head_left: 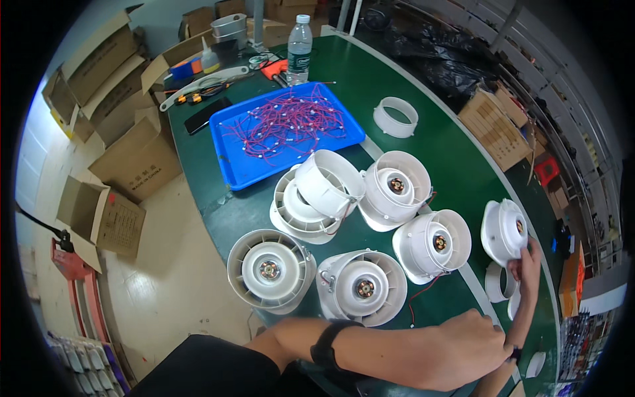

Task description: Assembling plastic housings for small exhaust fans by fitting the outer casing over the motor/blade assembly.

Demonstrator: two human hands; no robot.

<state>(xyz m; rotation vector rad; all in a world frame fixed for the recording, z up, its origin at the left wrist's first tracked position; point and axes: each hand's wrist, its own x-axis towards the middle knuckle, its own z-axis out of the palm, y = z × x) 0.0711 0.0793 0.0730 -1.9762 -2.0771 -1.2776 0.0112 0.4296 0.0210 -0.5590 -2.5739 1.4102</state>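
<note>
My left hand [473,341] lies low at the right, its arm with a black wristband crossing the front of the table. Its back is toward me and its knuckles are bent in a closed shape; what the fingers hold, if anything, is hidden. Farther right, my right hand [526,264] grips the lower edge of a white round fan housing [503,228] with a copper-wound motor core in its middle. Just below that housing is a white ring [497,283]. Several similar housings stand left of my hands, among them one [433,241] with a red wire trailing toward me.
A blue tray [231,175] of pink-red wires lies on the green table [331,59]. Behind it stand a water bottle [299,53] and hand tools. Another white ring [395,118] sits farther back. Cardboard boxes [135,155] are stacked on the floor at left.
</note>
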